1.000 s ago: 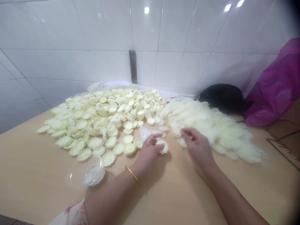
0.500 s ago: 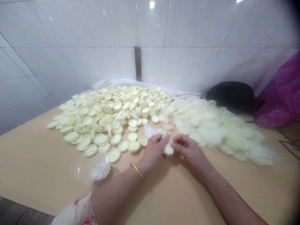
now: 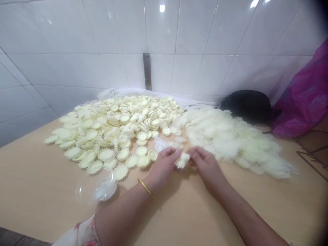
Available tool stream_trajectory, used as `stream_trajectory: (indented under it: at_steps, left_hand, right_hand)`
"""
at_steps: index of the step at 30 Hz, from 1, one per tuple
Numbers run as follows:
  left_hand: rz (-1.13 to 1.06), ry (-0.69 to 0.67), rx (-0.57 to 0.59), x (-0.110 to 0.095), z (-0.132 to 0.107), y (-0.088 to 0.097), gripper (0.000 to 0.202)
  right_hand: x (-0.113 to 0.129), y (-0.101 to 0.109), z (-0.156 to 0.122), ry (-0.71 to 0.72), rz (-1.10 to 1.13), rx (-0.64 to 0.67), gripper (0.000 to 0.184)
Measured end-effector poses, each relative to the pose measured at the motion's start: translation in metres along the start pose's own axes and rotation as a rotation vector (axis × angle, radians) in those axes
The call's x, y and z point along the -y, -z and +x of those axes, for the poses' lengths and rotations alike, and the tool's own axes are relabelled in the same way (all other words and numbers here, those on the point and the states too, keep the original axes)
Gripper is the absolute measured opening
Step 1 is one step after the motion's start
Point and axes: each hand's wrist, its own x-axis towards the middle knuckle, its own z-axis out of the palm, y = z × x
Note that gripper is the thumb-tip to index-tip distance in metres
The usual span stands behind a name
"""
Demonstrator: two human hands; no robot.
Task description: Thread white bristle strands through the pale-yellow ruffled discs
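Between the thumb and fingers of my left hand (image 3: 165,165) is a small cream artificial flower (image 3: 182,160) with pointed petals. My right hand (image 3: 208,167) is closed in a pinch right at the flower's far right edge; what its fingertips hold is too small to make out. Just beyond my left hand lies a crumpled white piece (image 3: 160,144). A large heap of pale yellow scalloped discs (image 3: 112,126) spreads to the left and behind. To the right lies a pile of thin, translucent petal layers (image 3: 228,136).
A clear round container (image 3: 106,188) with something white inside stands by my left forearm. White cloth or plastic (image 3: 123,91) lies along the tiled wall (image 3: 187,30). At the back right are a black object (image 3: 249,104) and a magenta bag (image 3: 302,92).
The flower has turned and its petals show more spread. My right fingertips have drawn slightly away from its middle. The view has shifted a little to the right.
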Motion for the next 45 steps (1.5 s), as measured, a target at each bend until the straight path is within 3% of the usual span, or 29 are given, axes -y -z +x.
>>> stream_trajectory:
  at_steps: [9,15,19,22,27,32,37,42,45]
  left_hand:
    - [0.135,-0.081,-0.007,0.003,0.001,0.003,0.03]
    - [0.112,0.002,0.103,0.003,0.001,0.002,0.024]
    - [0.14,-0.007,0.013,0.002,0.001,0.001,0.018]
    - [0.182,-0.039,-0.044,0.003,0.001,0.001,0.019]
    - [0.219,-0.06,-0.034,0.005,0.001,0.003,0.023]
    - [0.251,-0.08,0.007,0.005,0.0,0.003,0.021]
    - [0.127,0.013,-0.01,0.001,-0.002,-0.002,0.016]
    - [-0.037,0.093,0.023,-0.003,-0.002,-0.007,0.027]
    - [-0.033,0.059,-0.01,-0.003,-0.001,-0.006,0.022]
  right_hand:
    - [-0.001,0.001,0.001,-0.013,0.11,0.135,0.026]
    - [-0.006,0.0,0.003,-0.08,0.128,0.014,0.038]
    - [-0.003,0.0,0.001,-0.074,0.094,0.055,0.042]
    - [0.001,0.0,0.0,-0.062,0.116,0.13,0.034]
    - [0.002,-0.001,0.0,-0.088,0.161,0.107,0.027]
    - [-0.004,0.0,0.002,-0.064,0.102,0.038,0.027]
    - [-0.003,0.0,0.003,-0.016,-0.045,-0.006,0.026]
    - [0.004,-0.004,-0.005,0.157,-0.296,-0.078,0.024]
    - [0.007,-0.005,-0.008,0.21,-0.34,-0.019,0.02]
